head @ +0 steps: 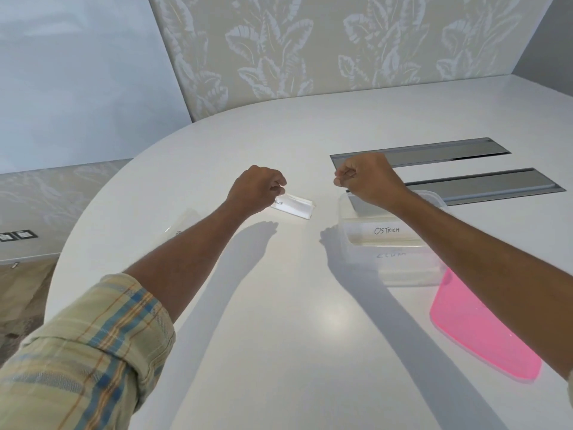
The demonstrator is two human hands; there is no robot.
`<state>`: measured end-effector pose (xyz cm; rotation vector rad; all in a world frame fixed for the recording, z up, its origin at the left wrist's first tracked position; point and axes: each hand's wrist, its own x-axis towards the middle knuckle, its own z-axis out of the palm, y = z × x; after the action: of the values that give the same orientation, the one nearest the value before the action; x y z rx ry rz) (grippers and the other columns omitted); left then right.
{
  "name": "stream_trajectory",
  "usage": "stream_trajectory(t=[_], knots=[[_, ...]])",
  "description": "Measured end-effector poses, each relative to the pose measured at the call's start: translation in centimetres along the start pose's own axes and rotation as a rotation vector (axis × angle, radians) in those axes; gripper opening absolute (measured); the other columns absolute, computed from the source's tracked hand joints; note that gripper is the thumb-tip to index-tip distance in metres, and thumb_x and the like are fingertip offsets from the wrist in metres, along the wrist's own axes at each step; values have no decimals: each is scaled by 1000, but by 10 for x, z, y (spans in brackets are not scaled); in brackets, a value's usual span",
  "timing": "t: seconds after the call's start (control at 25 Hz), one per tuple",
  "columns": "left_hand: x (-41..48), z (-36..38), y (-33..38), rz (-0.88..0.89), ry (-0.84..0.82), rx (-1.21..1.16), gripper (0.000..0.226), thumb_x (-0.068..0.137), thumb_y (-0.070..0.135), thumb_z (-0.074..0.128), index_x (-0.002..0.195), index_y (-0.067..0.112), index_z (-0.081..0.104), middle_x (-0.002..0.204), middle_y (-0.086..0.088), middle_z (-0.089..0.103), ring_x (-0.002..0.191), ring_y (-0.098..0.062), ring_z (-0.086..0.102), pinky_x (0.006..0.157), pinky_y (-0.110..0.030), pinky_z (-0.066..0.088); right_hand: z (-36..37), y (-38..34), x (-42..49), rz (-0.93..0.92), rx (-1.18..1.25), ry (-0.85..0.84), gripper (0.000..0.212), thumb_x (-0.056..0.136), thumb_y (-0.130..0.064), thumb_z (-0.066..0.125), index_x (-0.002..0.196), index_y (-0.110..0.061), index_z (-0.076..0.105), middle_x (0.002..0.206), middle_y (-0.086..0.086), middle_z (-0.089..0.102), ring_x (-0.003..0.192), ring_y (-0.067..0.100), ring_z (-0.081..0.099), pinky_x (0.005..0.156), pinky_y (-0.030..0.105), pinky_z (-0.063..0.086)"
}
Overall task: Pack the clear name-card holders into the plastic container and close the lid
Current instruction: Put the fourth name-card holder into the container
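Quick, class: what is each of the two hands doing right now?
Left hand: closed, pinching the end of a clear name-card holder with a white card on the white table.
Right hand: closed in a fist, apparently empty, above the clear plastic container.

Clear name-card holder (296, 207) stands upright on the white table, left of the container – white card inside, lettering partly hidden, only "UIN" readable. Plastic container (393, 243) is translucent, rectangular, open, with holders inside: one card reads "OSTRICH" (386, 230), a second below is too faint to read. Pink lid (477, 333) lies flat just beside its near right corner.
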<state>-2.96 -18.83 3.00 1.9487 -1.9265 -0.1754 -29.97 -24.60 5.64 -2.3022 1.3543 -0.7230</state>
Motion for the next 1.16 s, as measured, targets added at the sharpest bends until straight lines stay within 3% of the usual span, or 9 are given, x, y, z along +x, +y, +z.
stream_trajectory(t=[0.2,0.36,0.52,0.64,0.76,0.88,1.04,1.16], knots=[[9,-5,-43,-52,-34,2,26,94,17,73,118,22,77,117,1,79,113,-19,73,97,-41,59,38,-26,28,20,-11,-82,17,87,-16,83,99,-6,78,90,6,79,85,20,71,91,41,59],[21,3,-71,-80,-46,25,29,94,17,74,123,24,76,125,2,76,120,-21,69,98,-40,56,71,-37,49,74,-82,-175,26,86,-22,83,107,-9,76,106,8,77,100,26,71,90,42,59],[34,20,-89,-73,-89,97,39,97,19,70,135,28,69,141,1,66,135,-22,57,105,-41,50,103,-39,64,99,-216,-289,48,86,-31,83,129,-14,69,128,7,68,119,28,63,97,40,54],[47,32,-96,-50,-144,125,55,99,19,68,152,28,55,157,5,54,148,-20,45,114,-41,43,121,-38,70,144,-307,-333,54,84,-33,84,129,-9,65,129,11,64,116,34,64,95,45,56],[61,41,-100,-21,-202,156,64,98,18,70,158,29,48,163,8,47,153,-18,40,119,-41,41,131,-37,72,150,-373,-367,50,84,-32,84,123,-7,65,119,12,65,106,35,67,85,40,57],[73,46,-103,14,-238,215,64,96,16,71,156,30,50,161,8,49,151,-18,43,116,-41,44,135,-34,73,130,-433,-390,28,85,-23,81,99,-9,61,103,10,65,90,34,65,66,32,46],[84,49,-105,39,-249,273,53,93,13,72,142,31,64,140,0,66,132,-25,59,97,-39,51,135,-31,74,95,-461,-357,29,84,-13,79,110,-5,68,108,12,69,94,36,69,69,32,46],[86,49,-104,25,-245,265,47,88,11,74,132,28,71,125,-5,70,120,-28,64,83,-31,42,137,-27,74,73,-454,-359,21,81,-10,80,97,-7,66,94,7,64,85,35,65,62,29,42]])
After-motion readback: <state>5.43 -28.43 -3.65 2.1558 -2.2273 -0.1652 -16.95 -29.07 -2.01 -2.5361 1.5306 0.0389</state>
